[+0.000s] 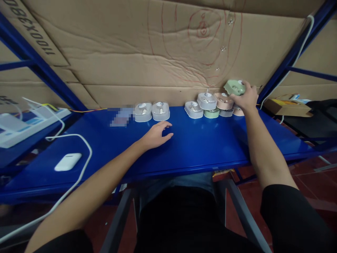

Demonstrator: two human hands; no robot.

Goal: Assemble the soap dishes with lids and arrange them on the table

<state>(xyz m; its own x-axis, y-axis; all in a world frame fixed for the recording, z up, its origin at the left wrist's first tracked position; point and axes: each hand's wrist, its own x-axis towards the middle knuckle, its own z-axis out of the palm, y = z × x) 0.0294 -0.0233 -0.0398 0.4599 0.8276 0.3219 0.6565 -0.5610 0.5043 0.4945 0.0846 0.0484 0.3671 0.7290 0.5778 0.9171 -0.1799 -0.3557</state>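
My right hand (247, 95) grips a small light green plastic container (235, 87) at the right end of the stacked containers. It is at the height of the upper layer; whether it touches the ones below I cannot tell. A grey container (206, 101) and a pink container (223, 101) sit in that upper layer. Under them are a green container (211, 113), a darker grey one (226, 112) and a partly hidden pink one (238, 111). My left hand (158, 135) is over the table with fingers apart, holding nothing, nearest to a grey container (161, 111).
Another grey container (143, 112) stands beside a blurred patch (121, 116). A further grey one (194, 109) adjoins the stack. On the blue table (184, 151) lie a white earbud case (68, 162) and a white cable (88, 144). Cardboard (118, 70) forms the back wall.
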